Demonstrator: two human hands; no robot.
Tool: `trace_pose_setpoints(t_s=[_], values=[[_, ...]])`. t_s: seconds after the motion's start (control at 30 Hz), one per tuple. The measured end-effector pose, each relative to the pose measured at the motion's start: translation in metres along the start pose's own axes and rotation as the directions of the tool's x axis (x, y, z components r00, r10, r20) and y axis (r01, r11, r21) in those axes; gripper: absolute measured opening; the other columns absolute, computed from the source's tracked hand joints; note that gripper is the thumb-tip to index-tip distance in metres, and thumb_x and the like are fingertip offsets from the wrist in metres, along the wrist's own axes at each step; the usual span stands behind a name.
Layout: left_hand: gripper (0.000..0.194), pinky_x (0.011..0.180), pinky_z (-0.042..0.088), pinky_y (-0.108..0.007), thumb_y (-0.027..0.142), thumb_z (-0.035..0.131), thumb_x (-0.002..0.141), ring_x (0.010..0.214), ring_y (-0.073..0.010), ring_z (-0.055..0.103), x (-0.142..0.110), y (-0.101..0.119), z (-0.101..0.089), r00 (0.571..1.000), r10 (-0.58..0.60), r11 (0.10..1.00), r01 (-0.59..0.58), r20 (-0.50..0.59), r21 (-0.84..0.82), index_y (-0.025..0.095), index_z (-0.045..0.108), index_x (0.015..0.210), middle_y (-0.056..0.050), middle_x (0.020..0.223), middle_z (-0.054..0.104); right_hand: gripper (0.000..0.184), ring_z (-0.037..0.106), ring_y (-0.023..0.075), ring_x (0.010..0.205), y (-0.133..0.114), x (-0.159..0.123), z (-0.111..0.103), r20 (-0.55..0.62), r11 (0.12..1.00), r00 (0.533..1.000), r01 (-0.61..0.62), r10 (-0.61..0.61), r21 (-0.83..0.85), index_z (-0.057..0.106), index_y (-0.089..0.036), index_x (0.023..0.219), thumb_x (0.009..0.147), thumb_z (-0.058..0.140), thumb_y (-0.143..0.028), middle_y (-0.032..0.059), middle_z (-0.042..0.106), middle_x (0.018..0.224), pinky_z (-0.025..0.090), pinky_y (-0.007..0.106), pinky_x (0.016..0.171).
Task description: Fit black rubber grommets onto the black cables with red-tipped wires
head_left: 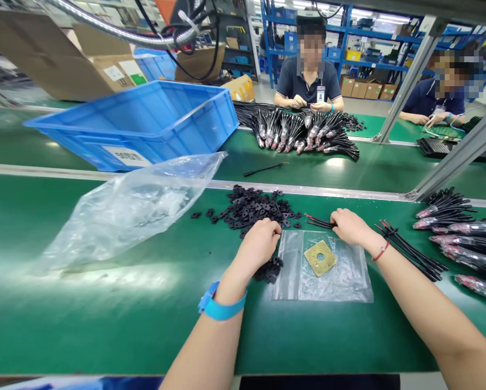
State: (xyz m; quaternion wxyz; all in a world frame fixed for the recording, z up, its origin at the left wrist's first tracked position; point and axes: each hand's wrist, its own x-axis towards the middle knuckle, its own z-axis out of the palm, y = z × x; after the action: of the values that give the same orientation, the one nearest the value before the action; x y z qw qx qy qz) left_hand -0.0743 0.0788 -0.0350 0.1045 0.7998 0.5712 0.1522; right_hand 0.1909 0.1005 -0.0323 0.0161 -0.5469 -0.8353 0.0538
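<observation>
Work apparently partway: bundles [470,249] lie at right, loose clips [254,208] remain heaped; the right hand [350,226] pinches wires [321,222] just beyond the bag [348,287]; the left hand [260,242] bends beside the clips, its grip impossible to tell

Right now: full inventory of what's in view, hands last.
near worktop: one, green, foreground
small parts: many, black, centre, far side
zip bag: one, clear, right of centre
square plate: one, yellowish, over zip bag
loose leads: few, black, red-tipped, beyond zip bag
fanned leads: several, black, red-tipped, right of zip bag
wire bundles: many, black, right edge, far side
single lead: one, black, red-tipped, far side
large bag: one, clear, left
bin: one, blue, left, far side
metal posts: several, silver, right
cartons: several, brown, background
shelves: several, blue, background
people: two, dark-shirted, across
left hand: one, bare, blue wristband, at small parts
right hand: one, bare, red bracelet, on loose leads
</observation>
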Motion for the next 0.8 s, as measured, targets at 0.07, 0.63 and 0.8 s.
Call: trace_pose_setpoints(t_s=[0.07, 0.63, 0.8], values=[[0.019, 0.083, 0.044, -0.038, 0.013, 0.047, 0.081, 0.090, -0.0252, 0.053, 0.001, 0.005, 0.003, 0.999, 0.008, 1.000, -0.008, -0.046, 0.012, 0.018, 0.064, 0.088, -0.009, 0.090, 0.061, 0.010, 0.054, 0.0171, 0.082, 0.005, 0.005, 0.000, 0.007, 0.999, 1.000, 0.010, -0.011, 0.044, 0.061, -0.015, 0.086, 0.079, 0.055, -0.011, 0.0063, 0.061, 0.086, 0.038, 0.026, 0.074], [0.025, 0.083, 0.038, -0.045, 0.013, 0.044, 0.086, 0.096, -0.0284, 0.046, 0.009, 0.009, 0.029, 0.987, 0.119, 0.987, -0.106, -0.105, 0.123, 0.021, 0.067, 0.093, -0.011, 0.096, 0.062, 0.052, 0.059, 0.0166, 0.093, -0.014, -0.094, -0.016, -0.201, 0.885, 0.979, 0.088, 0.006, 0.456, 0.043, -0.026, 0.136, 0.087, 0.031, -0.013, 0.0054, 0.061, 0.101, 0.048, 0.032, 0.086], [0.020, 0.081, 0.040, -0.042, 0.018, 0.044, 0.088, 0.093, -0.0270, 0.048, 0.011, 0.010, 0.025, 0.987, 0.083, 0.991, -0.067, -0.137, 0.118, 0.020, 0.064, 0.090, -0.010, 0.095, 0.059, 0.048, 0.059, 0.0190, 0.097, -0.024, -0.098, 0.021, -0.143, 0.935, 0.989, 0.011, 0.042, 0.355, 0.048, -0.026, 0.132, 0.088, 0.033, -0.013, 0.0056, 0.062, 0.107, 0.050, 0.033, 0.083]])
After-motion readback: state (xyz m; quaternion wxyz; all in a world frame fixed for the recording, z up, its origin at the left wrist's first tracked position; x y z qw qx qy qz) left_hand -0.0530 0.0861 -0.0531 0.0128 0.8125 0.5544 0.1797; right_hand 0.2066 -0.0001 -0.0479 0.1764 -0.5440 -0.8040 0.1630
